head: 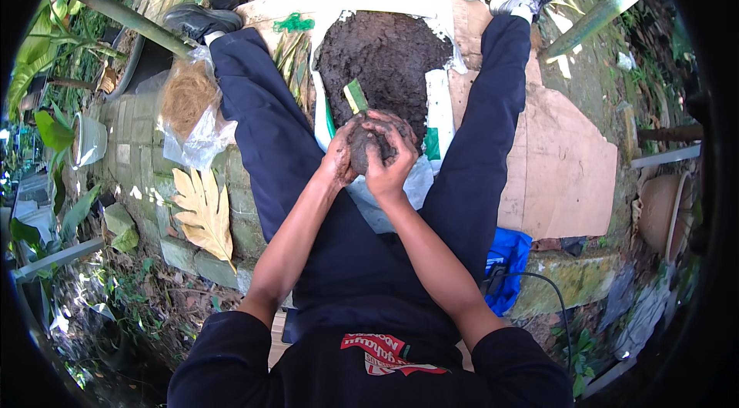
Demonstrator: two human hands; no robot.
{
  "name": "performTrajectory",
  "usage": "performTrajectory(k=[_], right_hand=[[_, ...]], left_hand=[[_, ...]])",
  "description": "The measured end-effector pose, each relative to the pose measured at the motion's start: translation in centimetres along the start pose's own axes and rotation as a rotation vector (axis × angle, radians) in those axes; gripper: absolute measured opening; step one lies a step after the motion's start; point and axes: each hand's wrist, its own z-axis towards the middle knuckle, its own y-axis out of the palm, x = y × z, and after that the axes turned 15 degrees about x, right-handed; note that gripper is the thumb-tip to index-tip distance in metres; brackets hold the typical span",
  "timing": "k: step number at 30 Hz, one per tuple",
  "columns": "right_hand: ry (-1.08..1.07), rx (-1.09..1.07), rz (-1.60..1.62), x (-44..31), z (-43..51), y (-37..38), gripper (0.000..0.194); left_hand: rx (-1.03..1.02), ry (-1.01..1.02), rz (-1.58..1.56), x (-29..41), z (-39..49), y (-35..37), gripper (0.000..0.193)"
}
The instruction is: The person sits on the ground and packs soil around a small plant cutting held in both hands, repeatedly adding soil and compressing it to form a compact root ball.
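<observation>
Between my knees I hold a dark ball of wet soil (pixel 362 149) in both hands. My left hand (pixel 339 155) cups its left side, palm and wrist smeared with mud. My right hand (pixel 395 145) curves over the top and right side, fingers spread on the surface. A cut green plant stem (pixel 355 96) sticks up from the far side of the ball; its lower end is hidden. Beyond my hands a mound of dark wet soil (pixel 384 53) covers a white plastic sack (pixel 437 93) with green print.
Flattened cardboard (pixel 554 171) lies under the sack and to the right. On the left are a plastic bag of brown fibre (pixel 189 97), cut leaf strips (pixel 293 64), green netting (pixel 293 22) and a dry yellow leaf (pixel 203 211). A blue bag (pixel 509 266) with a cable (pixel 553 284) lies by my right thigh.
</observation>
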Motion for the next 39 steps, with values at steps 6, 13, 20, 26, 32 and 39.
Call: performTrajectory(k=[6,13,20,26,32,39], right_hand=[[0.158,0.048,0.178,0.6,-0.7,0.2,0.017],[0.709,0.122,0.752,2.1,1.4,0.4,0.028],[1.464,-0.018,1.016,2.9,1.4,0.0,0.035],[1.555,0.037,1.093,3.9,-0.1,0.6,0.038],[1.409,-0.163,0.989,4.0,-0.1,0.1,0.053],[1.497,-0.191,0.964,4.1,0.5,0.1,0.043]], left_hand=[[0.041,0.061,0.182,0.5,-0.7,0.8,0.027],[0.079,0.314,0.746,2.4,-1.0,3.2,0.031],[0.065,0.953,1.206,3.3,0.6,5.5,0.048],[-0.033,1.379,1.482,2.7,-0.6,6.9,0.052],[-0.262,1.196,1.697,4.0,0.3,6.4,0.039],[-0.283,0.953,1.175,5.9,1.4,6.1,0.043]])
